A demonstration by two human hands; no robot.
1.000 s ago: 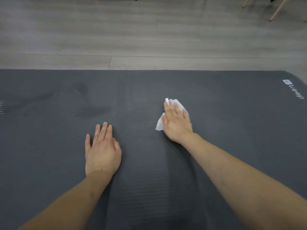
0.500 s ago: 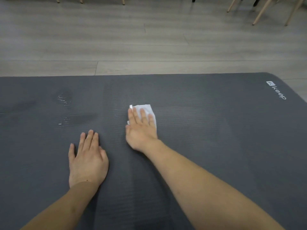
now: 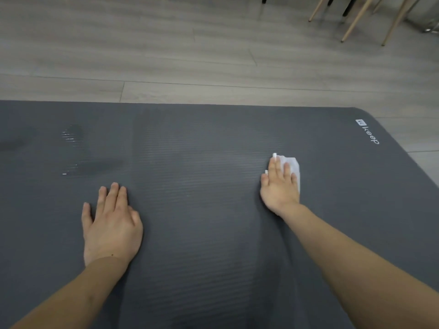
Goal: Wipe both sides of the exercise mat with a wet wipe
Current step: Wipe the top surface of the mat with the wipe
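Note:
A dark grey ribbed exercise mat lies flat on the floor and fills the lower view, with a white "keep" logo near its far right corner. My right hand presses flat on a white wet wipe on the mat's right part; the wipe shows past my fingertips and along the right side of the hand. My left hand rests flat, palm down, on the mat at the left, holding nothing. Damp streaks shine on the mat's far left.
Grey wood-look flooring runs beyond the mat's far edge. Several slanted wooden chair legs stand at the top right. The mat's rounded right corner meets bare floor.
My right hand has slid the wipe from the mat's middle, close to my left hand, out to the right. The left hand stays planted. The view has shifted slightly.

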